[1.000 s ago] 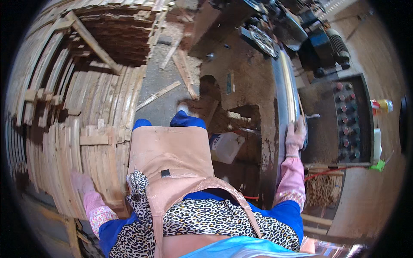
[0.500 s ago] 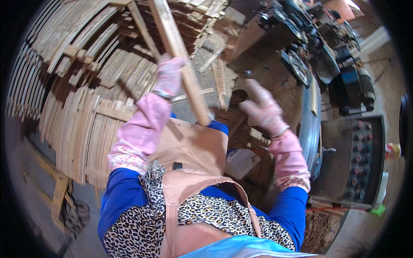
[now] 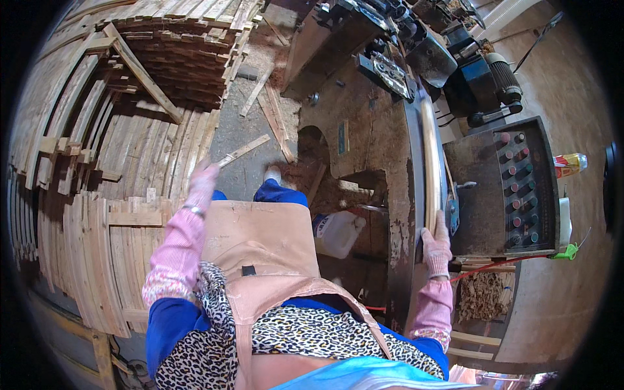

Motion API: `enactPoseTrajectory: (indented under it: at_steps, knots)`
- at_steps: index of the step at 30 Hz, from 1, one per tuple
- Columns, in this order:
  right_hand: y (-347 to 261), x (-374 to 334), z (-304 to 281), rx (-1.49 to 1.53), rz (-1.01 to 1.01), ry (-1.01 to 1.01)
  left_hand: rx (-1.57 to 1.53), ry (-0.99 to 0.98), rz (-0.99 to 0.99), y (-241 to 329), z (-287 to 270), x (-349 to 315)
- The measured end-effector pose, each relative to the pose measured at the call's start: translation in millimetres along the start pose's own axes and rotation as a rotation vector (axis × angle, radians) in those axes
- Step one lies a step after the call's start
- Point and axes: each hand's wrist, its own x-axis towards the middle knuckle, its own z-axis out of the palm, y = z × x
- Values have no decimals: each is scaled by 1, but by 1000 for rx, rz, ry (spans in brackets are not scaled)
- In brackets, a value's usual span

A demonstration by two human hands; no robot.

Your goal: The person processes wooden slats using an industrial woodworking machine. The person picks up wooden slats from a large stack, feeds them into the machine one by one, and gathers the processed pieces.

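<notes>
My right hand (image 3: 437, 252), in a pale speckled glove and pink sleeve, grips the near end of a long wooden strip (image 3: 429, 156). Thumb and fingers lie on either side of that end. The strip lies lengthwise on the narrow metal bed (image 3: 409, 214) of a woodworking machine, its far end by the machine head (image 3: 390, 75). On the other side, my left hand (image 3: 203, 182) hovers by the stacked wooden strips (image 3: 140, 156). Motion smears its fingers, and no wood shows in it.
A dark control panel (image 3: 517, 188) with several buttons stands right of the bed. Beneath the machine sits a white plastic jug (image 3: 341, 234). Loose wood offcuts (image 3: 273, 117) lie on the floor ahead. A blue motor (image 3: 497, 81) is at the upper right.
The wooden strip has gone from my raised left hand to the machine bed. My right hand, open in the air before, now holds its end. My left hand has moved left and is without it.
</notes>
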Motion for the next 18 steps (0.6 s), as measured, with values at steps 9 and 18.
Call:
enactPoseTrajectory:
  at_steps: [9, 18]
  knots:
    - [-53, 228, 38, 27, -277, 654, 86, 270, -291, -102, -100, -82]
    - [-20, 195, 59, -107, -369, 505, 1260, 349, -173, -142, -191, -108]
